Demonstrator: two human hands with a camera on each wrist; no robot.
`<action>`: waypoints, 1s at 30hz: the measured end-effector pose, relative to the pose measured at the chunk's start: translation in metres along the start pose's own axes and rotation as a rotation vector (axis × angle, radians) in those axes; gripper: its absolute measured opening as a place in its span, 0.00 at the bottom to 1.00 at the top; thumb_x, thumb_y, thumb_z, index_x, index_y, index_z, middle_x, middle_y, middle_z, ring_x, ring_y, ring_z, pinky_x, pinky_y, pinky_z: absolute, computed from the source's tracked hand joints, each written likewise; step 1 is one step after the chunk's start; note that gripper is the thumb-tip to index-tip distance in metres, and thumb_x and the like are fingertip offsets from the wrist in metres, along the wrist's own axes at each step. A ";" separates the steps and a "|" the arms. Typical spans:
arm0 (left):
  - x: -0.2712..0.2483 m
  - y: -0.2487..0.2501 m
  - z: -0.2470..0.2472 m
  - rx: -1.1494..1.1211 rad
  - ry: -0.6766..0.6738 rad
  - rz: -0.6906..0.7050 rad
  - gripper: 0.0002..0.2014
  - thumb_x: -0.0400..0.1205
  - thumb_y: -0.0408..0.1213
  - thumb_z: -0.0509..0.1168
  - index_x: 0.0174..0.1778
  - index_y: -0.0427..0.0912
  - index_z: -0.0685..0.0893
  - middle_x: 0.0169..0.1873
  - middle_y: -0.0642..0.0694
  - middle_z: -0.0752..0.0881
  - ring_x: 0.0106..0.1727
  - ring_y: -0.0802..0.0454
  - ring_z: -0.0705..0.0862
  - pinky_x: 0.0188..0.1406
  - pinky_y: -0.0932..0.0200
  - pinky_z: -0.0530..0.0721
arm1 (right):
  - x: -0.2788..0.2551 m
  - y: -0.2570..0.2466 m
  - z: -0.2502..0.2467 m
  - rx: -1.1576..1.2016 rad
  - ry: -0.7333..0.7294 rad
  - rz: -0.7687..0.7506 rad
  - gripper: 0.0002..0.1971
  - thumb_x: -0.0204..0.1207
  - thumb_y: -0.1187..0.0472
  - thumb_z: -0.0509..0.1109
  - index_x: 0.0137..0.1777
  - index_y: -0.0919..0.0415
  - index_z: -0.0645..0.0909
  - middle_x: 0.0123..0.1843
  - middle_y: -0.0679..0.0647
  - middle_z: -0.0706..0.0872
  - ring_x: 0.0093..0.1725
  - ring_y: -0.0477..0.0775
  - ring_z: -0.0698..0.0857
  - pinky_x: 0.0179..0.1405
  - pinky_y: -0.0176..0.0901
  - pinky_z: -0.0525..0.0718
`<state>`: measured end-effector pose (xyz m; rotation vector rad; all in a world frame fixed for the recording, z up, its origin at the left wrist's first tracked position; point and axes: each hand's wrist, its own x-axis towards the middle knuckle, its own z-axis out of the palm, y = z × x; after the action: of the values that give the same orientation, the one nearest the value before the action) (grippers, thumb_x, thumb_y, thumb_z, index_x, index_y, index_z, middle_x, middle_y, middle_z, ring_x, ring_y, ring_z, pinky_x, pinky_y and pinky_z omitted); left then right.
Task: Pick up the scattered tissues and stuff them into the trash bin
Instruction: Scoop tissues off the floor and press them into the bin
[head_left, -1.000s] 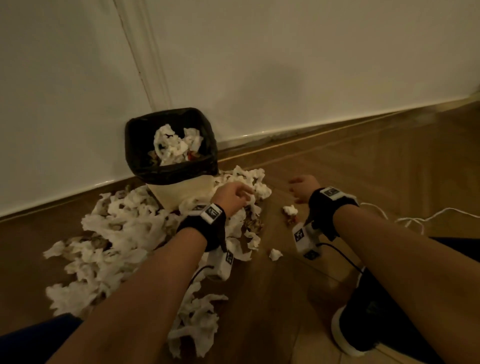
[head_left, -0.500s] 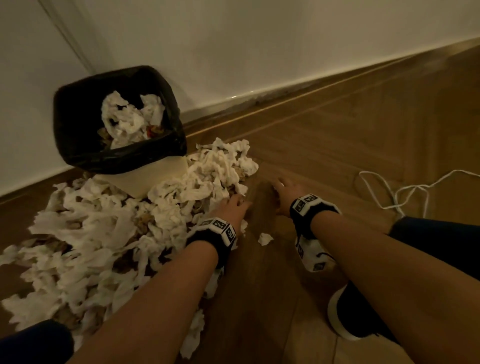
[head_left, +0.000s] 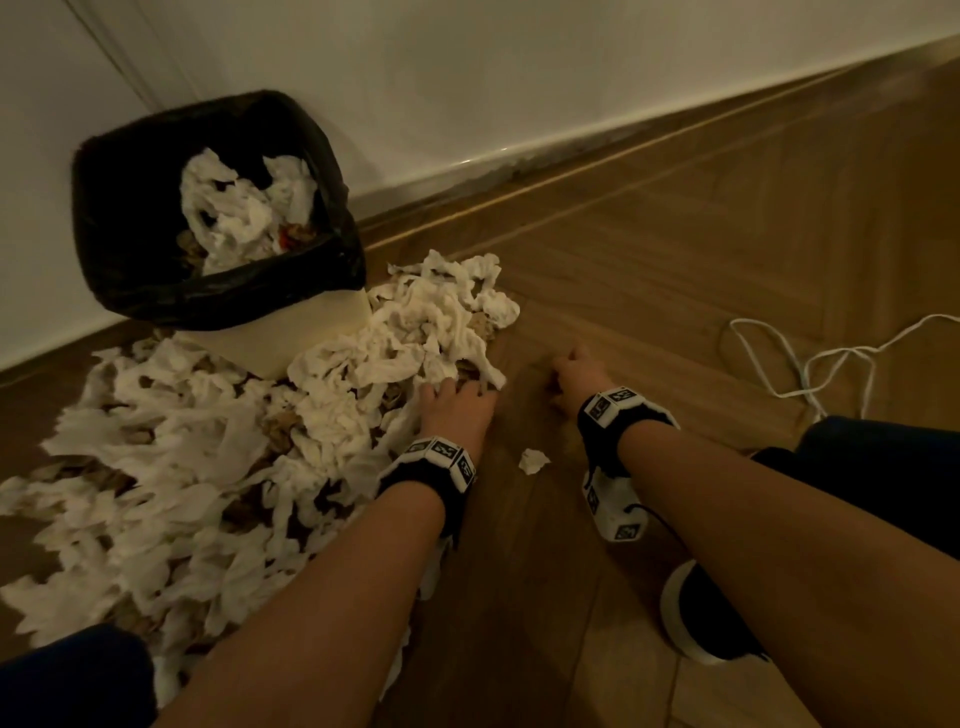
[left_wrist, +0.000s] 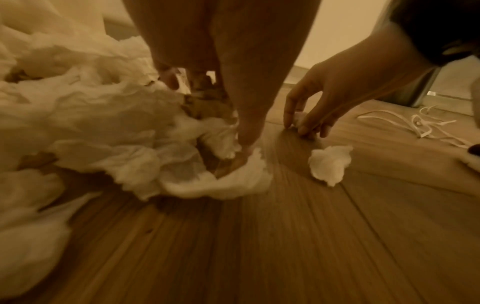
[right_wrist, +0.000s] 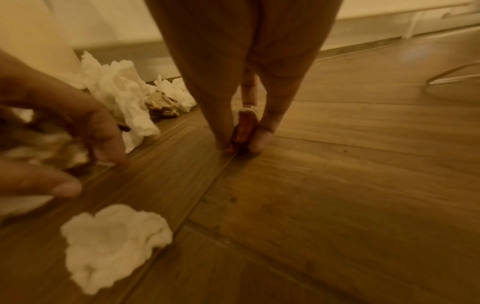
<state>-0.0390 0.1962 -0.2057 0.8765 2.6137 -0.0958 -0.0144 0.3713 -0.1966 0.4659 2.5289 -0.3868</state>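
Observation:
The trash bin (head_left: 130, 270), lined with a black bag, stands against the wall with tissues (head_left: 244, 208) inside. A wide pile of white tissues (head_left: 208, 441) mixed with brown scraps covers the floor in front of it. My left hand (head_left: 452, 387) digs its curled fingers into the pile's right edge and grips a clump (left_wrist: 228, 176). My right hand (head_left: 563, 364) is down on the bare floor, pinching a small reddish-brown scrap with a bit of white tissue (right_wrist: 244, 127) between thumb and fingers. One small loose tissue wad (head_left: 533, 460) lies between my wrists.
A white cable (head_left: 810, 364) lies looped on the wooden floor to the right. My black shoe with a white sole (head_left: 696, 618) is at lower right. The white wall and baseboard (head_left: 519, 161) run behind the bin.
My left hand dropped from the tissues beside the bin to the pile's right edge. My right hand came down to the floor and closed on the small scrap. The view tilted downward.

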 end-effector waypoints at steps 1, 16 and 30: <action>0.000 -0.002 0.001 -0.011 -0.006 0.016 0.20 0.82 0.36 0.59 0.70 0.50 0.70 0.68 0.45 0.74 0.69 0.41 0.72 0.67 0.41 0.65 | -0.001 0.001 0.001 0.010 -0.001 -0.004 0.14 0.78 0.65 0.66 0.63 0.65 0.76 0.67 0.64 0.68 0.62 0.66 0.77 0.63 0.52 0.79; -0.026 -0.020 0.008 -0.188 0.048 -0.073 0.20 0.78 0.39 0.66 0.63 0.49 0.69 0.63 0.40 0.66 0.63 0.39 0.70 0.53 0.48 0.81 | -0.008 -0.001 0.014 0.053 0.023 0.029 0.13 0.78 0.66 0.62 0.62 0.61 0.76 0.65 0.62 0.68 0.62 0.68 0.76 0.62 0.55 0.79; -0.022 -0.025 0.001 -0.512 0.154 0.005 0.16 0.73 0.32 0.70 0.55 0.50 0.78 0.58 0.46 0.67 0.53 0.50 0.75 0.53 0.55 0.82 | -0.022 -0.005 0.008 0.083 0.072 -0.023 0.15 0.77 0.68 0.65 0.63 0.65 0.77 0.66 0.63 0.72 0.61 0.66 0.78 0.59 0.50 0.78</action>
<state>-0.0377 0.1631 -0.1994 0.7237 2.5812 0.6359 0.0051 0.3587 -0.1896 0.4904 2.5979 -0.4932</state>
